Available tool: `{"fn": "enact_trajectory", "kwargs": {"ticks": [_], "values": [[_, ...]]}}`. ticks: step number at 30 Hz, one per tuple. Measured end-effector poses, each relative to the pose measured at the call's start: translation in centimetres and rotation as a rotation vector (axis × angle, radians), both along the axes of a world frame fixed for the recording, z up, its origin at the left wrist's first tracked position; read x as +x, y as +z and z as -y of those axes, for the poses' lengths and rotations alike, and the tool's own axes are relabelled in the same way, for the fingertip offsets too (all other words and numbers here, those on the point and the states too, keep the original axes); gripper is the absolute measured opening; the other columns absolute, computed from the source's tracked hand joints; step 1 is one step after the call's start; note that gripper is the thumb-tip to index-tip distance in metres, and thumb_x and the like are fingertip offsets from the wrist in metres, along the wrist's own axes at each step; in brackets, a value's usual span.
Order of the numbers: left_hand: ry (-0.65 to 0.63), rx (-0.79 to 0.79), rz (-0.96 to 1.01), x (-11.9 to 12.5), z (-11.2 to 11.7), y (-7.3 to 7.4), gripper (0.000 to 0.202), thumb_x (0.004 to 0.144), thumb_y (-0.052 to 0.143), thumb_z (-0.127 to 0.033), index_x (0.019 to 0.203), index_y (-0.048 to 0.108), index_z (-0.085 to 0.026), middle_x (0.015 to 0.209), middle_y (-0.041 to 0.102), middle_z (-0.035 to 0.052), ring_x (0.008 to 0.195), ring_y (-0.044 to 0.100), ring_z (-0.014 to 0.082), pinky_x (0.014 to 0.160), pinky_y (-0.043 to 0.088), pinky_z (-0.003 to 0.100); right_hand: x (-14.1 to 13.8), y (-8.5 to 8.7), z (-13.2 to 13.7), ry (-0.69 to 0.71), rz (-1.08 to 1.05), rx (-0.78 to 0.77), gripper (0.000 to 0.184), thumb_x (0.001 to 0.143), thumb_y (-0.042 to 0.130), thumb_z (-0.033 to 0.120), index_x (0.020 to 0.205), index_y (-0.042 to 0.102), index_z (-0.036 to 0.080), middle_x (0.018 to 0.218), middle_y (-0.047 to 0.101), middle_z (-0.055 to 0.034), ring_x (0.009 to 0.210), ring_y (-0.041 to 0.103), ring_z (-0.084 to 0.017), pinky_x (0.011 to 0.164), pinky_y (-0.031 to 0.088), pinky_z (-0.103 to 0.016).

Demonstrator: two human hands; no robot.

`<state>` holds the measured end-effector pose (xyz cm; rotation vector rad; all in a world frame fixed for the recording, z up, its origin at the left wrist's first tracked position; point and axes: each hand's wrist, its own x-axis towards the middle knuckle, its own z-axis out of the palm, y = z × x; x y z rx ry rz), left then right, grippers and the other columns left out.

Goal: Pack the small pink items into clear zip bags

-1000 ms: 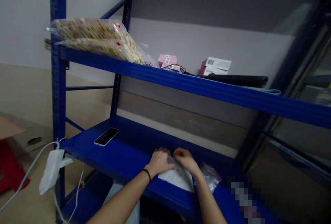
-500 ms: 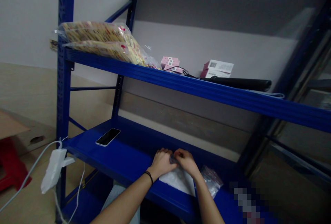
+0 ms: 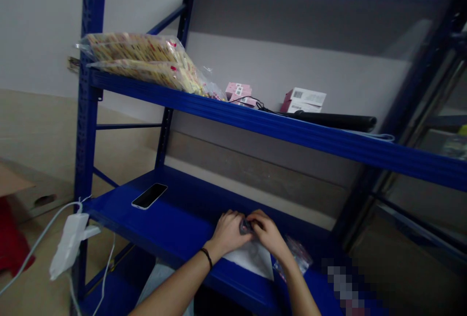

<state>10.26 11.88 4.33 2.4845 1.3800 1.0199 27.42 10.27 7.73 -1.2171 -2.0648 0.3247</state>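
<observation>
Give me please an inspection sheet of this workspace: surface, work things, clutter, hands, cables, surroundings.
Surface: lower blue shelf, metal.
Job's things: small dark item above a white flat bag; clear bag of small pieces beside the right wrist.
Clutter: phone on the shelf's left; upper shelf holds stacked packets, pink boxes, black roll.
Grippers: left hand and right hand both pinch the small dark item.
Cables: white adapter hangs with white cables at the left post; black cable on the upper shelf.
Surroundings: cardboard box on the floor; grey wall.
</observation>
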Motion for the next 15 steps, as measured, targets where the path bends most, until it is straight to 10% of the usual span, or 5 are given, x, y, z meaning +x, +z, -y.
{"fn": "enact_trajectory", "kwargs": {"ticks": [7, 15], "values": [[-0.046, 0.107, 0.034, -1.6, 2.9, 3.5, 0.040, 0.076, 0.069, -0.051, 0.105, 0.063, -0.025, 0.101, 0.068, 0.0047, 0.097, 0.059, 0.0275, 0.086, 0.043, 0.037, -0.4, 4.9, 6.8, 0.026, 0.112, 0.067, 0.018, 0.093, 0.052, 0.029, 0.101, 0.067, 0.024, 0.102, 0.064, -0.0059, 0.093, 0.061, -0.020, 0.084, 0.047, -0.030], [0.005, 0.092, -0.001, 0.1, 4.7, 4.1, 0.024, 0.079, 0.062, -0.037, 0.099, 0.064, -0.024, 0.097, 0.069, 0.0070, 0.096, 0.059, 0.0290, 0.085, 0.043, 0.039, -1.3, 5.6, 6.0, -0.057, 0.345, 0.038, 0.016, 0.089, 0.055, 0.022, 0.076, 0.065, 0.021, 0.096, 0.058, -0.0030, 0.083, 0.060, -0.016, 0.081, 0.046, -0.027]]}}
